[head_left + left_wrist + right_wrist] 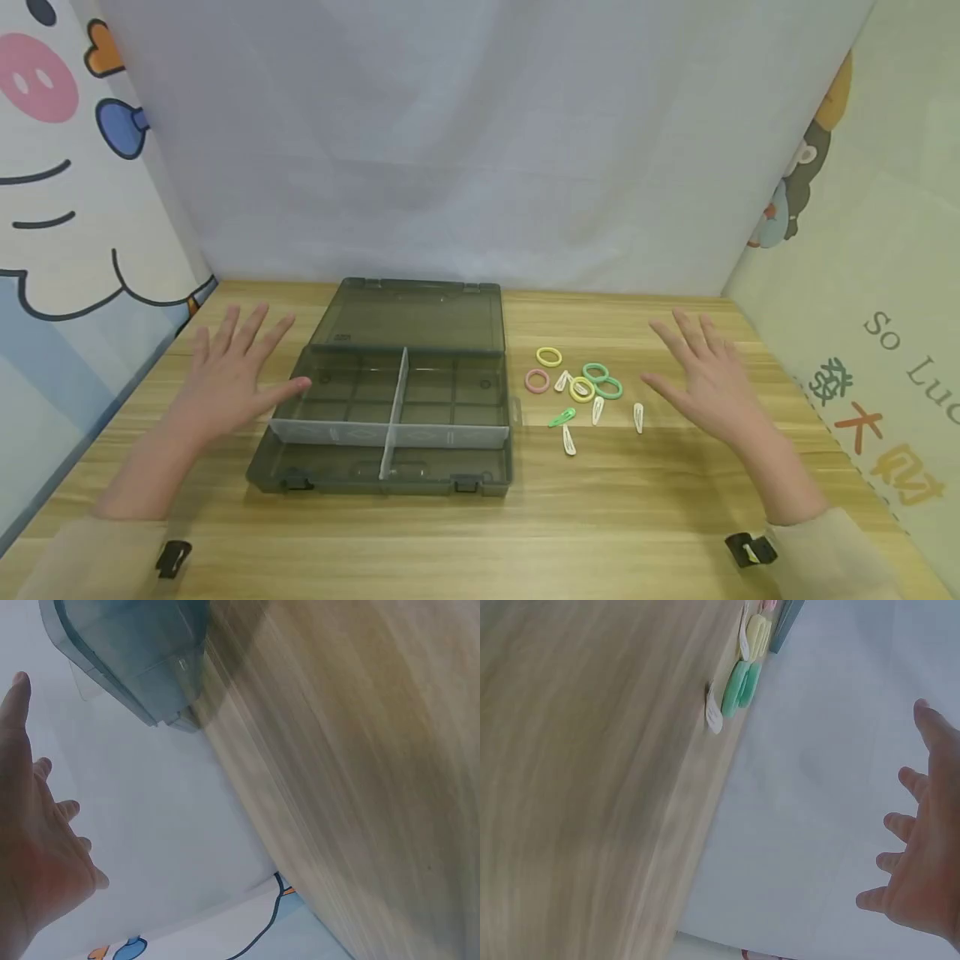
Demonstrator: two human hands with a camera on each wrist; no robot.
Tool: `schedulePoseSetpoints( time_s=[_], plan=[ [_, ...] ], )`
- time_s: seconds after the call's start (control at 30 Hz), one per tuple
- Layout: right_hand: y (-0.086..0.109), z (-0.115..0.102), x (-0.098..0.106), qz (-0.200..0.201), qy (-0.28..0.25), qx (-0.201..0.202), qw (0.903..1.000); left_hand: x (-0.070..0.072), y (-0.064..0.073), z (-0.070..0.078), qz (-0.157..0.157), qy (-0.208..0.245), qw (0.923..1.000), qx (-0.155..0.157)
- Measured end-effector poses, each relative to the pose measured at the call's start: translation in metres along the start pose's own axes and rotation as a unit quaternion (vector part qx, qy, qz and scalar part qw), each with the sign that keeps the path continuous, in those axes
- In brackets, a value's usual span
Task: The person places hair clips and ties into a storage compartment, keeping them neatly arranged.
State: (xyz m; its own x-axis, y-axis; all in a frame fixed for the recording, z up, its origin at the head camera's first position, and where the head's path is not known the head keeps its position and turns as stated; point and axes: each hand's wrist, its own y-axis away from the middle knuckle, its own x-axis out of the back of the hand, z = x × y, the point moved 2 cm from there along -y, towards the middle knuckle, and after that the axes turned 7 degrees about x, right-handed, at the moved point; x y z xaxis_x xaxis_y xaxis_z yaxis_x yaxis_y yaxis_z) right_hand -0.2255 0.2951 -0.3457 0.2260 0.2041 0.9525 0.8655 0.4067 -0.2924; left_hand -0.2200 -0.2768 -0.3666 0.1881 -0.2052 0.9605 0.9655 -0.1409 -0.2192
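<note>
My left hand (223, 379) is spread with straight fingers beside a grey see-through plastic box (322, 482), holding nothing. The box's lid (412, 312) is tipped back, and pale dividers (330, 433) split its inside into compartments. My right hand (708, 379), also spread and holding nothing, hovers to the right of the small hair things. These are yellow hair ties (549, 357), a pink hair tie (537, 372), green hair ties (609, 396), several white snap hair clips (638, 418) and a green snap clip (561, 417). In the right wrist view a white clip (713, 712) lies near the green ties.
The wooden table (600, 533) ends at a white cloth backdrop (465, 167). Printed cartoon panels stand at the left (75, 208) and right (885, 292). Black straps (750, 550) sit at both wrists.
</note>
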Motion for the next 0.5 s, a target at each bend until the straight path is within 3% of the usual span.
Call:
schedulePoseSetpoints(
  time_s=[0.17, 0.3, 0.5],
  plan=[
    [-0.020, -0.012, 0.001, 0.001, -0.032, 0.041, 0.9987, -0.005, -0.010, -0.005, -0.016, 0.016, 0.9997, -0.011],
    [-0.035, -0.018, -0.003, -0.007, -0.061, 0.060, 0.9963, -0.010, -0.019, -0.010, -0.031, 0.056, 0.9978, -0.019],
    [-0.056, -0.024, -0.014, -0.037, -0.108, 0.077, 0.9905, -0.018, -0.028, -0.021, -0.091, 0.167, 0.9817, -0.007]
  ],
)
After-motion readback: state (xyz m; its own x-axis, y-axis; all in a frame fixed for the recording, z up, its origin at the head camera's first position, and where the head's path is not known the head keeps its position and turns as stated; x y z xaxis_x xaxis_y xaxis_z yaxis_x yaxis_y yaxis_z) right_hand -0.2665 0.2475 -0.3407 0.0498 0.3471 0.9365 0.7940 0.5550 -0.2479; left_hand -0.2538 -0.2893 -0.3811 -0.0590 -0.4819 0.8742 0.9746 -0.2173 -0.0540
